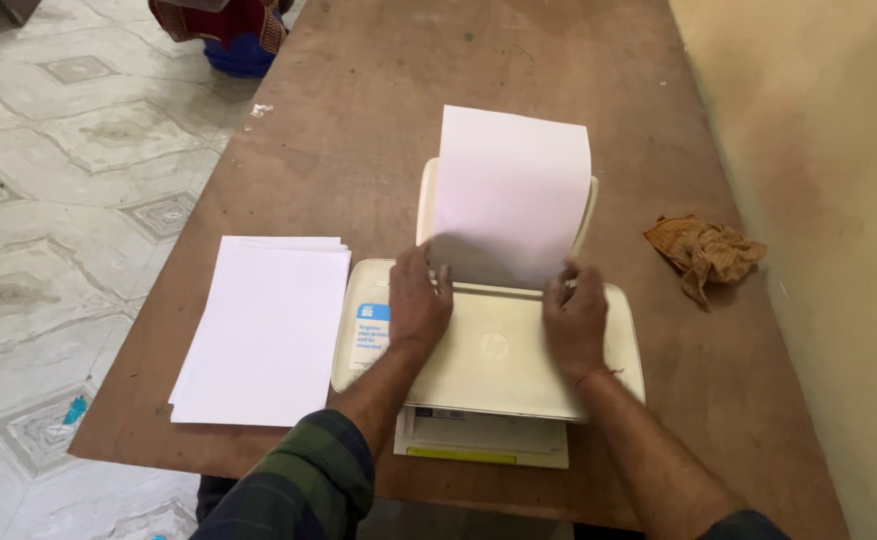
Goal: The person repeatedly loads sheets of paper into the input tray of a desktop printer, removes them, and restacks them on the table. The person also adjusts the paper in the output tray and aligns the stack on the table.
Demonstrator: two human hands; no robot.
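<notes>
Two hands rest on top of a cream-coloured printer [499,350], both at the foot of a sheet of white paper [512,195] that stands nearly upright in the rear feed tray [427,195]. The left hand [419,298] lies palm down on the printer's lid, its fingertips curled onto the lower left corner of the sheet, pinching or pressing it there. The right hand [576,312] mirrors it on the other side, fingers bent against the sheet's lower right edge; whether it truly grips the paper or only steadies it cannot be told. A thin red thread shows at the right wrist, and a dark plaid sleeve covers the left forearm.

The printer sits near the front edge of a brown wooden surface [379,120], with a blue and white sticker [371,332] on the left part of its lid and its output tray [482,437] poking out at the front, a yellow strip along that tray's edge. Just beside the printer on the left lies a stack of white paper [264,330], flat and slightly fanned. Well apart on the right, near a pale yellow wall [829,200], lies a crumpled orange-brown cloth [704,252]. Beyond the surface's left edge is a patterned tiled floor [69,180], with a blue tub holding red fabric [231,35] at the far end.
</notes>
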